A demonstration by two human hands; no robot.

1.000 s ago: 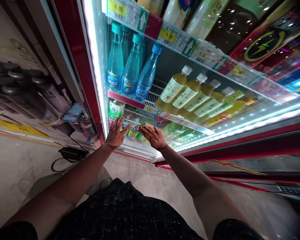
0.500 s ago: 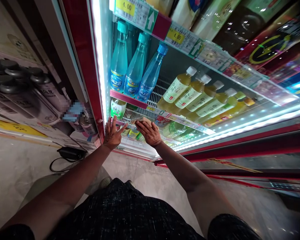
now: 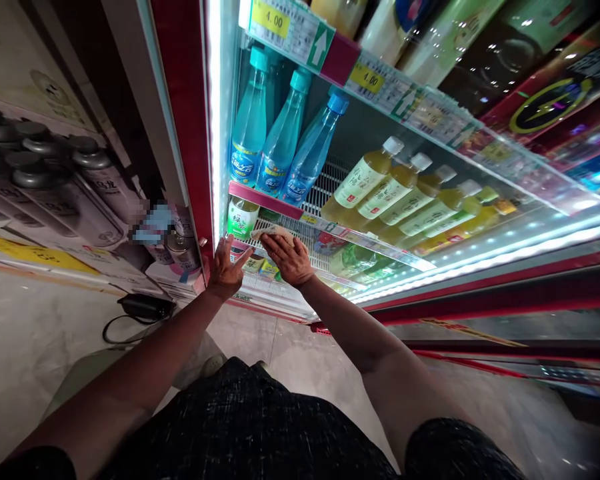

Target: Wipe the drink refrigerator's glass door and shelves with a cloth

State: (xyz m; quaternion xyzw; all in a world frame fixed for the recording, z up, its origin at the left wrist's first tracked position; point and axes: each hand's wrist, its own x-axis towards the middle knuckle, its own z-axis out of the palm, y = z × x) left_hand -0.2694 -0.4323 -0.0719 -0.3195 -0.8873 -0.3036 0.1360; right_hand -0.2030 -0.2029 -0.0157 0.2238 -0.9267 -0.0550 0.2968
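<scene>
My right hand [image 3: 289,259] lies over a pale cloth [image 3: 274,231], its fingers pressing it on the wire shelf [image 3: 303,230] of a lit drinks cooler. Part of the cloth is hidden under the hand. At the front edge of that same shelf is my left hand [image 3: 226,272], fingers spread with nothing in them. Just behind its fingertips stands a bottle with a green label [image 3: 242,217]. Whether the left fingers touch the shelf edge or the bottle, I cannot tell.
Blue soda bottles [image 3: 275,147] and yellow tea bottles [image 3: 363,177] stand on the shelf above. Price tags [image 3: 270,20] line the top shelf's edge. Dark-capped cans [image 3: 87,170] stand outside on the left. A black bag [image 3: 145,307] lies near the floor.
My right hand has slid the cloth left along the shelf, closer to the green-labelled bottle. My left hand stays about where it was. The view has shifted slightly.
</scene>
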